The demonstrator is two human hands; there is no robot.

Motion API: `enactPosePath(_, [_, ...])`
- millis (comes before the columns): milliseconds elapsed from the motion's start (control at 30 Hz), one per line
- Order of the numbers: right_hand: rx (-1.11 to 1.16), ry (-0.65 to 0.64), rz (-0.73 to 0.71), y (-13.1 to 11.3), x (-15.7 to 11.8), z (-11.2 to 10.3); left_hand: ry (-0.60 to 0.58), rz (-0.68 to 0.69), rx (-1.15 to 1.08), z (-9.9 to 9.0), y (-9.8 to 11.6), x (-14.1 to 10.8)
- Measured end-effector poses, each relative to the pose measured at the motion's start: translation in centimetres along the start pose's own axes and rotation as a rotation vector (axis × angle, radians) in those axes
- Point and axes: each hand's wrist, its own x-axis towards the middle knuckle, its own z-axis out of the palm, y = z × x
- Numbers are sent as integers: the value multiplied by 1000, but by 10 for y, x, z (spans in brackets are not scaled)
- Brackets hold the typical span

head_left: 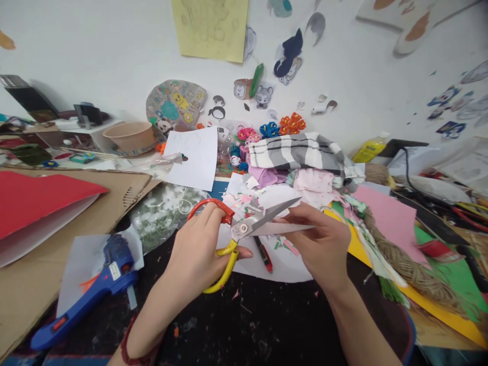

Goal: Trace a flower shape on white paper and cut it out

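Note:
My left hand (200, 241) is closed round the handles of a pair of scissors (244, 229), one handle red and the other yellow. The scissors' blades are apart and point right, towards my right hand (322, 241). That hand pinches a small piece of white paper (292, 206) close to the blades; the fingertips are partly hidden. Under both hands lies a white sheet (282, 267) with a red and black pen (264, 254) and pink and green paper scraps on it.
A blue glue gun (114, 269) lies at the left, beside cardboard (34, 284) and a red folder (41, 201). Behind are a checked cloth (301, 152) and a round tan container (129, 137). Twine (396, 256) and coloured paper lie at the right.

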Motion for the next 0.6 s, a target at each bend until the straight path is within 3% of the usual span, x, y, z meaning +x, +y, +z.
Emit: enactPosePath(600, [10, -20, -63, 5, -2, 0, -12, 16, -59, 0, -1, 1])
